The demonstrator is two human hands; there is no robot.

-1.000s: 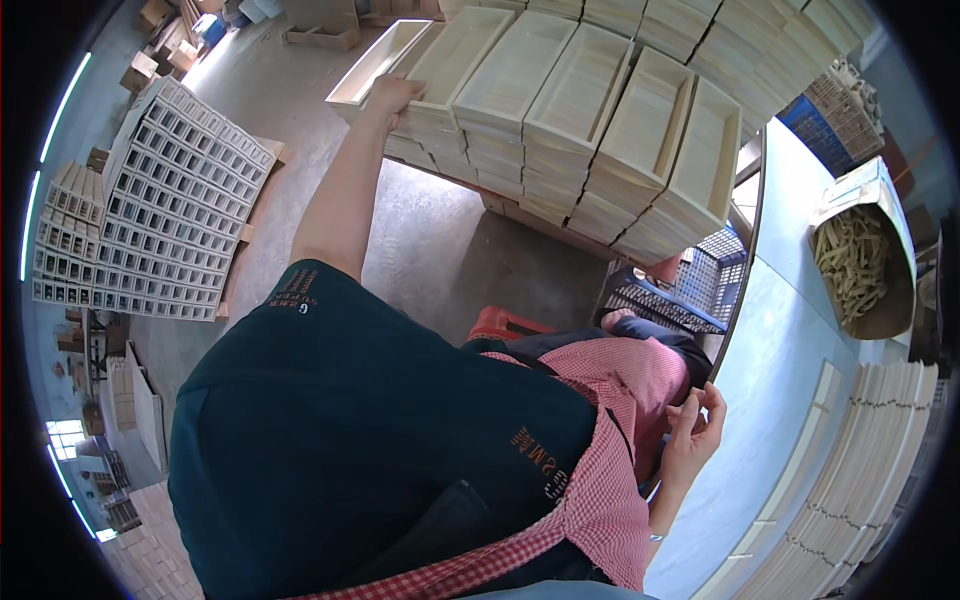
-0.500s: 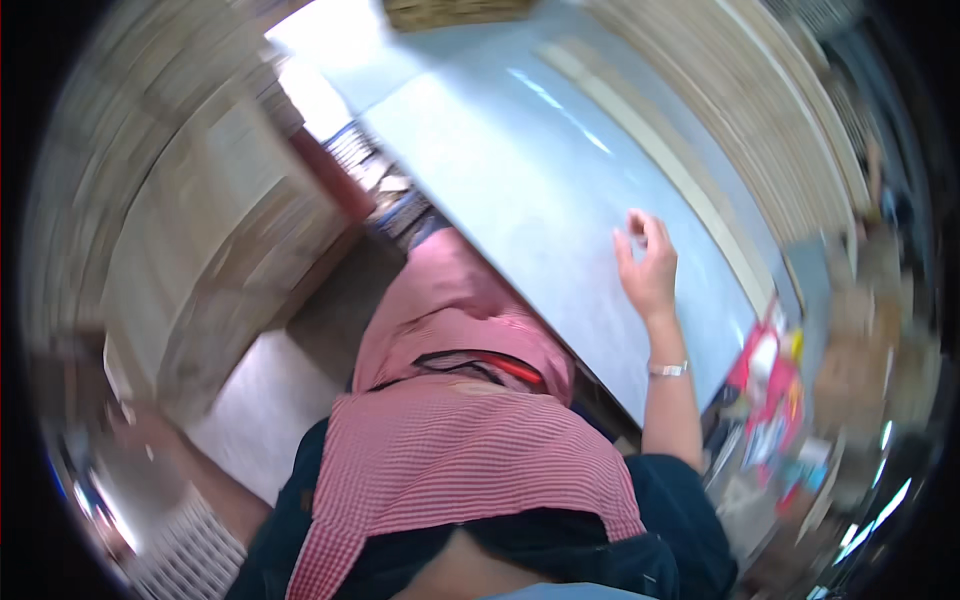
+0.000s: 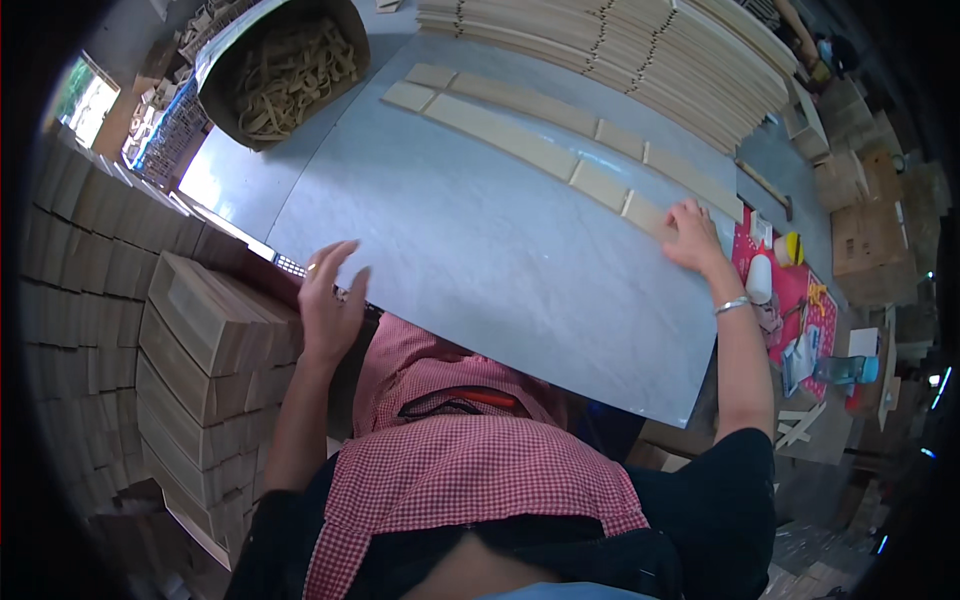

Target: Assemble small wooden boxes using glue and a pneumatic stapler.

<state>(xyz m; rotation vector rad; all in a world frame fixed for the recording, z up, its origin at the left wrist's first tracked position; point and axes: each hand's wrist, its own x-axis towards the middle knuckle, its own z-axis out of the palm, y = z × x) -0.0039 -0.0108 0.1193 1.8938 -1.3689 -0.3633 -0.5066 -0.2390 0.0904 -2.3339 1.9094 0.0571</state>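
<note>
Grey marbled top, 1 table (image 3: 480, 260): its near edge slants from the left down to a corner close to the right forearm. Left of the table stand piled wooden trays (image 3: 205, 390), too many to count, with a narrow gap between. Along the table's far side lies 1 thick stack of boards (image 3: 620, 50), its layers past counting. On the table's far left corner sits 1 carton (image 3: 222, 100), its mouth showing a heap of curled wood scraps (image 3: 305, 80).

Across the table's far half run 2 rows of flat wood strips, each showing 4 lengths: the far row (image 3: 530, 107) nearer the boards, and the near row (image 3: 505, 140) just in front, a thin gap dividing them. Open tabletop stretches from the near row to the table's near edge.

The right hand (image 3: 692, 238) reaches forward, fingers bent down onto the near row's right end; I cannot tell whether they close on it. The left hand (image 3: 332, 305) is raised by the table's near left edge, thumb and fingers apart, holding nothing.

Beyond the table's right end lie 1 hammer (image 3: 765, 188) and 1 white bottle (image 3: 759, 280). The right wrist wears 1 bracelet (image 3: 731, 305).
</note>
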